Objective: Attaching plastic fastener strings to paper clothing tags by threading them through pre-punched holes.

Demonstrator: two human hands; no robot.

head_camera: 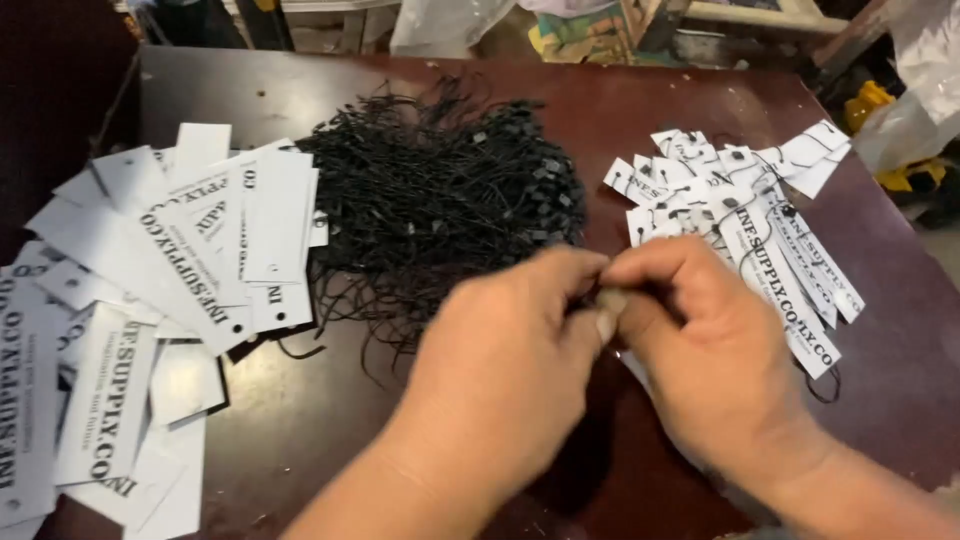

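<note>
Both hands, left hand (510,350) and right hand (700,350), meet at the counter's (300,420) front centre, fingers pinched shut on something small and hidden, between the black string pile (440,200) and strung tags (750,220) at right.

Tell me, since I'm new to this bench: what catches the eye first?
The tangled heap of black string loops at the middle of the dark reddish-brown table stands out. White rectangular card tags without strings fan out left; strung white tags lie right. In front, the left hand and right hand meet, pinching something small.
</note>
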